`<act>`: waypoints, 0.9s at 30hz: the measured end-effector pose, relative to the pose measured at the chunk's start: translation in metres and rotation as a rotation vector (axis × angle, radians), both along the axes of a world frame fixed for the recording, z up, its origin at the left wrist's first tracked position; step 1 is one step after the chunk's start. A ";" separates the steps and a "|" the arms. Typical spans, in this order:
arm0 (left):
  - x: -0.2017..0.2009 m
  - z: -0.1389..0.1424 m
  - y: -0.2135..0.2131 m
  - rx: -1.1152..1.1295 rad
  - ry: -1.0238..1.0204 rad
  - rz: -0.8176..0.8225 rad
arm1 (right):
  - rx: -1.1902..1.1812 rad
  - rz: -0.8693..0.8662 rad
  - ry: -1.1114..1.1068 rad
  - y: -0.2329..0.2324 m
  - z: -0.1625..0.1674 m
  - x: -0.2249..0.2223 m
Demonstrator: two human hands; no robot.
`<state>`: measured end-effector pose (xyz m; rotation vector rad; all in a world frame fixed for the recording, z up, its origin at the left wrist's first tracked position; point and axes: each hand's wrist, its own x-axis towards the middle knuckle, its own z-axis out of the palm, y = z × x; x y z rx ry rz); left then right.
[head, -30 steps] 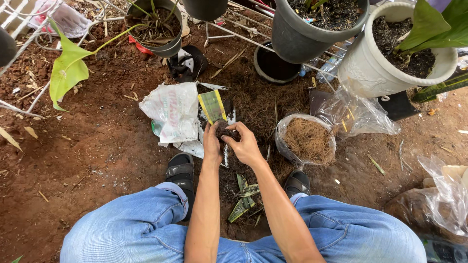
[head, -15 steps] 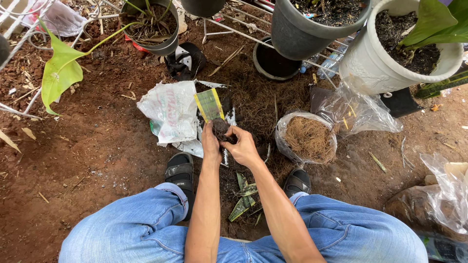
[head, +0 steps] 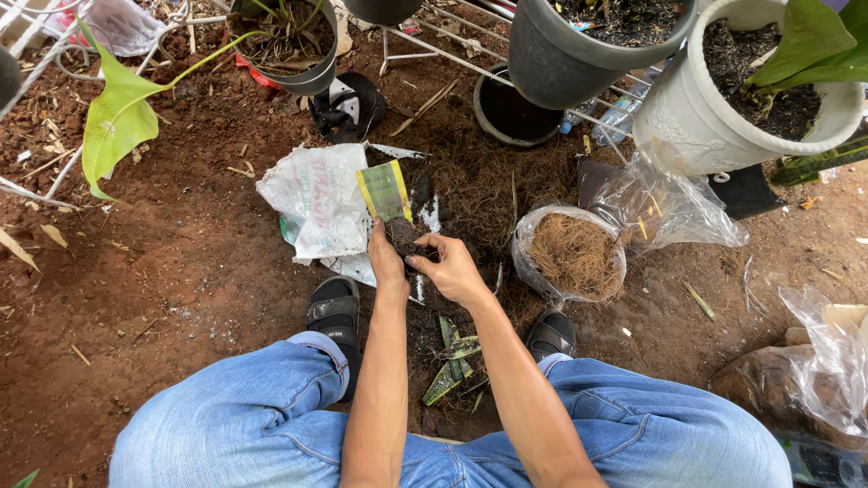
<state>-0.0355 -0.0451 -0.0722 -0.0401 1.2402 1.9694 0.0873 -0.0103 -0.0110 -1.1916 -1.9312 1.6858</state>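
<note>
I saw a short green leaf cutting (head: 384, 191) with yellow edges, standing almost upright, its lower end sitting in a dark clump of soil (head: 403, 240). The clump was low over the dark ground between my feet.

Right of your grip sits a clear bag of coconut fibre (head: 575, 257); beyond it a white pot (head: 714, 117) and grey pot (head: 579, 54); far left, a yellow-green leaf (head: 113, 126).

Person's clothing — head view
Blue denim jeans (head: 271, 416) with stitched seams; black strapped sandals (head: 334, 312) on both feet — forearms bare, no sleeves or gloves.
</note>
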 end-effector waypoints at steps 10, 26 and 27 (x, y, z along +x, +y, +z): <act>0.000 0.012 -0.007 -0.018 0.006 0.000 | -0.121 0.031 0.038 0.000 0.002 0.004; 0.011 0.008 -0.001 0.011 0.116 -0.035 | 0.002 -0.026 0.251 -0.002 0.004 0.003; 0.011 0.008 -0.002 0.012 0.108 -0.047 | -0.009 -0.037 0.218 -0.002 0.005 0.002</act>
